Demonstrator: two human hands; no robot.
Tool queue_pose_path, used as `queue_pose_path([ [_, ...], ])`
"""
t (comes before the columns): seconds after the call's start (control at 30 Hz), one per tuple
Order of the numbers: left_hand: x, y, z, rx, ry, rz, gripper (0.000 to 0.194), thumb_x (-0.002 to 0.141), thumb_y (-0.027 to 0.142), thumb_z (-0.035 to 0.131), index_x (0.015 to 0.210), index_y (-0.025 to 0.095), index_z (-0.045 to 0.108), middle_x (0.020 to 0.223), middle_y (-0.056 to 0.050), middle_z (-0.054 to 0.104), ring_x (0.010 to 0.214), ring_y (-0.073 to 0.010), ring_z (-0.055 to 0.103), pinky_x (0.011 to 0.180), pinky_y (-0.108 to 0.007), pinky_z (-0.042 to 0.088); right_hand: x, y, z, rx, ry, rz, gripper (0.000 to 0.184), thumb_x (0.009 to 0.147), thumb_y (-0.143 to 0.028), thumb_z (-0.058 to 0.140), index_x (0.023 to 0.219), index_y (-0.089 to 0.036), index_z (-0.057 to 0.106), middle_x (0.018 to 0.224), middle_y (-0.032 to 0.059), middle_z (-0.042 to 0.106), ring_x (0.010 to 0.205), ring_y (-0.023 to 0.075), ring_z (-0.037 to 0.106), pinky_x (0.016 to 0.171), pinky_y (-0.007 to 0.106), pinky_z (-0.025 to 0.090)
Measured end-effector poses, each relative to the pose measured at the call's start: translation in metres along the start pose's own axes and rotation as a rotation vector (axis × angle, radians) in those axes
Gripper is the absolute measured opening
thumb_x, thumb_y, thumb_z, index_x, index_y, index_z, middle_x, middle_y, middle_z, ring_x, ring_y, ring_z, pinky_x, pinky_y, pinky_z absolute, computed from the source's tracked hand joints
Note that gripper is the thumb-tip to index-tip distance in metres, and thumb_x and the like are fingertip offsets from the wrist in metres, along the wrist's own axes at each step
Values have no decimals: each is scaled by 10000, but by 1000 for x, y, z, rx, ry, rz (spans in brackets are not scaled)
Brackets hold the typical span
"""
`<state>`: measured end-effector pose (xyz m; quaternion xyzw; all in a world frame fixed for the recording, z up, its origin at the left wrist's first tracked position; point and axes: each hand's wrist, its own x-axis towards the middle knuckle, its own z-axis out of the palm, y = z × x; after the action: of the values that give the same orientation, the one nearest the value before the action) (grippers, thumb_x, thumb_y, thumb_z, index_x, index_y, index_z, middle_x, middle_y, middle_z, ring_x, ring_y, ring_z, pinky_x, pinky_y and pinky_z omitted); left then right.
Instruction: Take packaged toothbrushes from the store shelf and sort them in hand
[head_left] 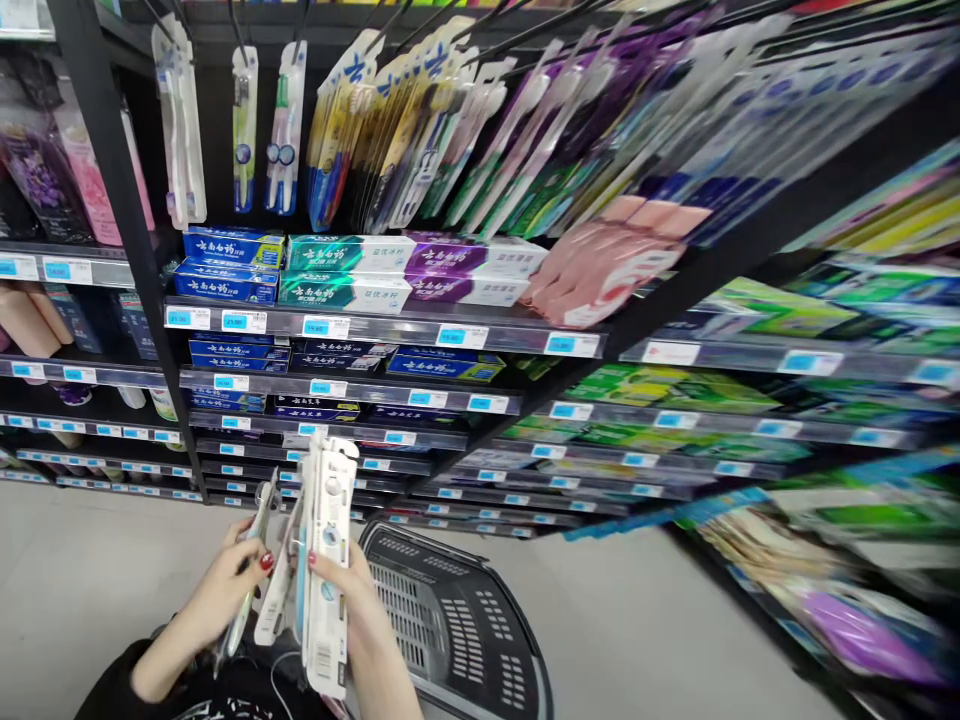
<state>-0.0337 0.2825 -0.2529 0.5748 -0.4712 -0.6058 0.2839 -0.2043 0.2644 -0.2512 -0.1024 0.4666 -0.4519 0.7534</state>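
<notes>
Toothbrush packs (304, 565) spreading between two hands

The bunch is sitting low, between seven and eight o'clock from the middle of the view. The left hand (231, 578) is clamping its grip on a slim pack (242, 618); the right hand (354, 592) is clasping a white pack (330, 515) standing nearly upright, its thumb pressing the front. Other packs are standing between the two, and which grip is bearing each one I cannot tell.

A dark basket (541, 645) is lying at four o'clock from the bunch, over a grey floor (637, 600). Toothpaste boxes (345, 268) are filling a shelf at twelve o'clock, and more packs (397, 135) are hanging above them.

Slipping looks like the main risk: the smooth plastic is offering little friction, and the tops are splaying, so a loosening thumb could be letting an inner pack drop. Packs falling straight down could be missing the basket, since the bunch is hanging to its left.
</notes>
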Motion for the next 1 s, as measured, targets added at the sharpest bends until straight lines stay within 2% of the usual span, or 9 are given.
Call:
queue_pose_path([
  [0.03, 1, -2, -3, -165, -51, -47, 206, 764, 327, 564, 927, 214, 622, 971, -90, 541, 937, -271, 538, 752, -384, 485, 1, -3, -6, 40, 8, 11, 364, 516, -179, 760, 840, -163, 597, 714, 24, 655, 626, 190, 614, 597, 291, 480],
  [0.1, 0, -1, -10, -508, -156, -109, 493, 695, 226, 616, 1162, 287, 470, 784, -29, 550, 724, -218, 579, 531, -295, 485, 1, -8, -19, 113, 14, 31, 329, 533, -173, 747, 823, -158, 592, 666, 19, 643, 595, 186, 615, 575, 287, 485],
  [0.2, -3, 7, -14, -830, -152, -75, 884, 658, 147, 634, 1333, 406, 125, 948, -33, 578, 868, -245, 576, 627, -357, 500, 0, -16, -34, 176, 28, 56, 334, 539, -165, 742, 833, -158, 584, 665, 17, 642, 601, 182, 622, 571, 276, 492],
  [0.3, -3, 11, -11, -920, -60, -72, 767, 631, 147, 681, 1290, 320, 328, 1145, -76, 540, 1046, -299, 508, 775, -408, 465, -5, -17, -36, 185, 62, 79, 393, 527, -153, 755, 871, -174, 566, 696, 12, 651, 607, 179, 624, 580, 284, 499],
  [0.47, 0, 5, -3, -843, 18, -151, 502, 555, 149, 764, 1025, 152, 588, 943, -114, 641, 961, -308, 567, 702, -318, 482, -12, -9, -21, 208, 46, 144, 440, 511, -177, 778, 884, -188, 546, 743, 14, 656, 616, 181, 621, 608, 306, 497],
  [0.6, -3, 5, 3, -893, 104, -214, 430, 516, 124, 780, 904, 142, 598, 900, -91, 655, 787, -244, 621, 672, -312, 502, -12, -2, -15, 255, 38, 164, 418, 464, -172, 793, 803, -184, 550, 683, 0, 644, 580, 175, 610, 542, 270, 477],
  [0.8, -6, 12, 4, -916, 37, -202, 521, 660, 157, 704, 1109, 225, 448, 1165, -115, 547, 784, -245, 611, 535, -331, 507, -15, -3, -18, 263, -21, 194, 385, 507, -194, 773, 828, -191, 560, 724, 3, 645, 620, 176, 605, 637, 314, 481],
  [0.9, -1, 8, 4, -868, 93, -166, 527, 619, 209, 759, 1052, 191, 460, 1084, -129, 587, 563, -139, 569, 424, -233, 424, -17, -7, -22, 228, 12, 189, 414, 499, -216, 780, 848, -190, 558, 733, 4, 643, 604, 174, 604, 657, 319, 481],
  [1.0, 2, 1, 4, -834, 198, -178, 476, 661, 379, 728, 1004, 161, 481, 951, -117, 628, 512, -116, 535, 393, -213, 380, -16, -7, -26, 222, 22, 189, 452, 483, -209, 789, 862, -194, 543, 741, 9, 645, 615, 175, 611, 640, 303, 481],
])
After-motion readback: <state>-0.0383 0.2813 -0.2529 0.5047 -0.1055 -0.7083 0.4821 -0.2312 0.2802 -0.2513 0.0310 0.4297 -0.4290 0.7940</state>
